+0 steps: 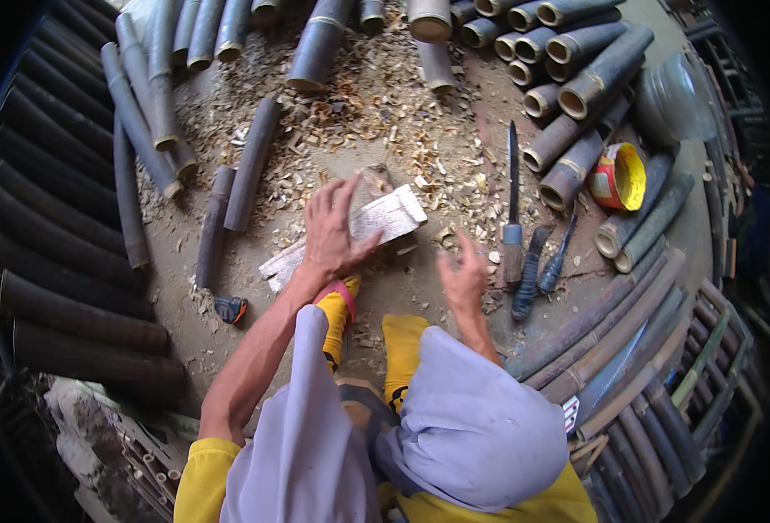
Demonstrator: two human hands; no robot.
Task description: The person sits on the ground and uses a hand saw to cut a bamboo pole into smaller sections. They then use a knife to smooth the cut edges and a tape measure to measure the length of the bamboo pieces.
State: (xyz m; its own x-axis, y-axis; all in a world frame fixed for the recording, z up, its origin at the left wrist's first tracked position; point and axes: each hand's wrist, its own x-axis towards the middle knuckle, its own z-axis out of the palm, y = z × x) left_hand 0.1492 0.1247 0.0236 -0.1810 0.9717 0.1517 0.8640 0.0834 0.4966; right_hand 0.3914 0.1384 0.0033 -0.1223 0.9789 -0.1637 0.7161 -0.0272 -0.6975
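My left hand lies with spread fingers across a pale, whitish wooden block on the ground before my feet. The thumb stretches along the block toward its right end. To the right of the block, my right hand hovers with nothing visible in it; its fingers are apart and slightly blurred. Nearest to that hand on the right lie a long-bladed knife with a wooden handle, a dark curved-handled tool and a slim dark-handled tool.
Bamboo tubes are piled at the far right, with more along the left. Shavings cover the ground ahead. A red and yellow can, a clear plastic container, a tape measure and a saw blade lie around.
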